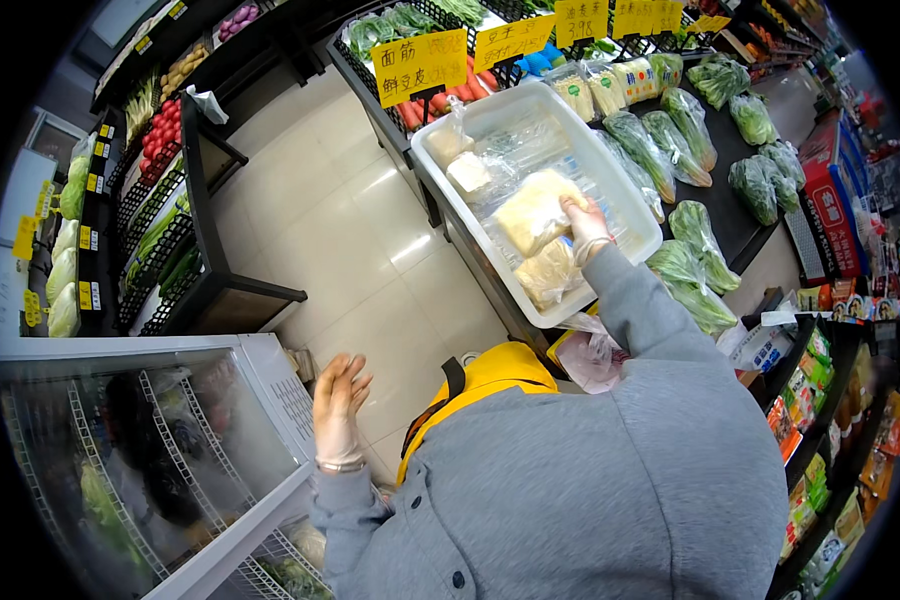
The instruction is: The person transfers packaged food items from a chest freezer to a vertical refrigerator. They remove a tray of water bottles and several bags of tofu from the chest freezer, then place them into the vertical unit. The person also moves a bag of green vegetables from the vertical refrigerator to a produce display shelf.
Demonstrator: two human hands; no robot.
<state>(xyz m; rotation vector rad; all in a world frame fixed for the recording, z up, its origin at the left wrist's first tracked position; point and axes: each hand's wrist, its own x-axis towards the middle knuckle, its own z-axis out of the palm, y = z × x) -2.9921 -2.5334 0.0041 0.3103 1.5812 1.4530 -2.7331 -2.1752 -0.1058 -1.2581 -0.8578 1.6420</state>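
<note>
My right hand (589, 225) grips a plastic bag of pale yellow food, perhaps bean curd skin (538, 211), by its right edge. The bag is inside or just above a white plastic tub (637, 251) at the edge of the produce stand. Another bag of tan food (547, 271) lies below it in the tub. Farther back in the same tub are a pale white block (469, 172) and a bagged tan piece (450, 142). My left hand (339, 405) hangs over the floor with fingers apart, holding nothing, near a glass-door fridge (270, 397).
Bagged leafy greens (694, 236) lie right of the tub. Carrots (457, 94) and yellow price signs (420, 67) stand behind it. Across the tiled floor (330, 232) is another vegetable rack (202, 225). The fridge door (232, 532) stands at lower left. Packaged-goods shelves (810, 420) line the right.
</note>
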